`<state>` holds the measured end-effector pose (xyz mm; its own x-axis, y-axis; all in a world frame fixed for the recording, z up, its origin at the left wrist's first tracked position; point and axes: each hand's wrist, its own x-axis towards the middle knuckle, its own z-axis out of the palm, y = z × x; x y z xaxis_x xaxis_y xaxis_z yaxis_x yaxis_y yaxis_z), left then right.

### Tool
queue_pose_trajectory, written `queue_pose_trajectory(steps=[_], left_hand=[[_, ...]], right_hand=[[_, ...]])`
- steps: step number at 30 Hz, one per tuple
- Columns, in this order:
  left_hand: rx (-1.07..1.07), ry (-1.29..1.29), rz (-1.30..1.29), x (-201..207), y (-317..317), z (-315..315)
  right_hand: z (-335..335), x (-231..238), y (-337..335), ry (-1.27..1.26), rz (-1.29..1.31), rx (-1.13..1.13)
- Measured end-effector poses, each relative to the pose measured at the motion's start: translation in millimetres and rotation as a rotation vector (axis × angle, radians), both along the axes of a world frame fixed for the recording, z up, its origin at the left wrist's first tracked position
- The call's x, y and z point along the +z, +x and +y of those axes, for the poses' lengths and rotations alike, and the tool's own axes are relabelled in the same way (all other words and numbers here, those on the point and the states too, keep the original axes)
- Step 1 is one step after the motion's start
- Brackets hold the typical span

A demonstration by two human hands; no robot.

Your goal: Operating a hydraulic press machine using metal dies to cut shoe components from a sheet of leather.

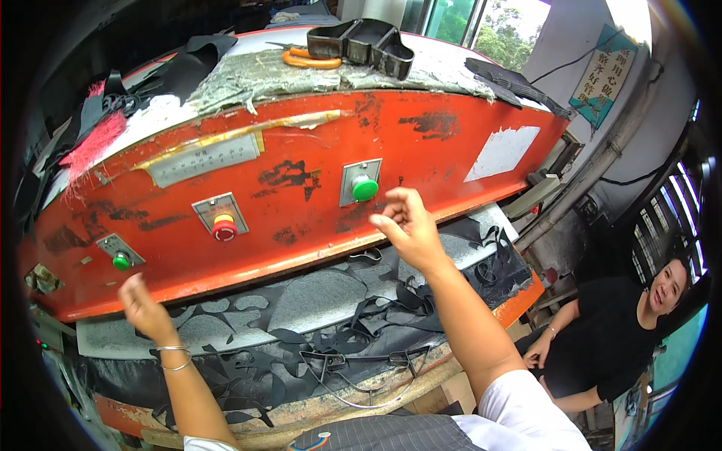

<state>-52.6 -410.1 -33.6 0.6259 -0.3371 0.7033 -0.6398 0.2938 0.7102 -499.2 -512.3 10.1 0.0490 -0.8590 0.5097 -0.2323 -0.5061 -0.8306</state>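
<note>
Both my hands are raised before the red front panel of a large press-like machine. My left hand is just below a small green push button, its fingers stretched upward and holding nothing. Beside the larger green button is my right hand, fingers loosely bent and thumb apart, with nothing in it. Whether either hand touches the panel is hard to tell. Between the hands sits a red stop button with a yellow collar. Under the panel, black cut sheet scraps lie over a grey board.
A thin metal frame like a cutting die lies at the bed's near edge. On the machine top are orange-handled scissors, a black compartmented tray and a ragged greenish cloth. A person in black is at the right.
</note>
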Motion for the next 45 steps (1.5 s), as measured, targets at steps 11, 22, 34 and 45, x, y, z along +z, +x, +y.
queue_pose_trajectory(steps=[11, 22, 34, 45], left_hand=[[-0.123, 0.322, -0.128, 23, -35, 81], [-0.487, 0.841, -0.438, -48, -250, 222], [-0.552, 1.36, -0.307, -7, -240, 156], [-0.738, 0.949, -0.355, -47, -283, -125]], right_hand=[[59, 12, -37, 0.07, 0.1, 0.014], [230, -101, -137, 0.18, 0.892, -0.078], [165, -65, -160, 0.46, 0.709, 0.225], [-46, -100, -20, 0.099, 0.585, -0.111]])
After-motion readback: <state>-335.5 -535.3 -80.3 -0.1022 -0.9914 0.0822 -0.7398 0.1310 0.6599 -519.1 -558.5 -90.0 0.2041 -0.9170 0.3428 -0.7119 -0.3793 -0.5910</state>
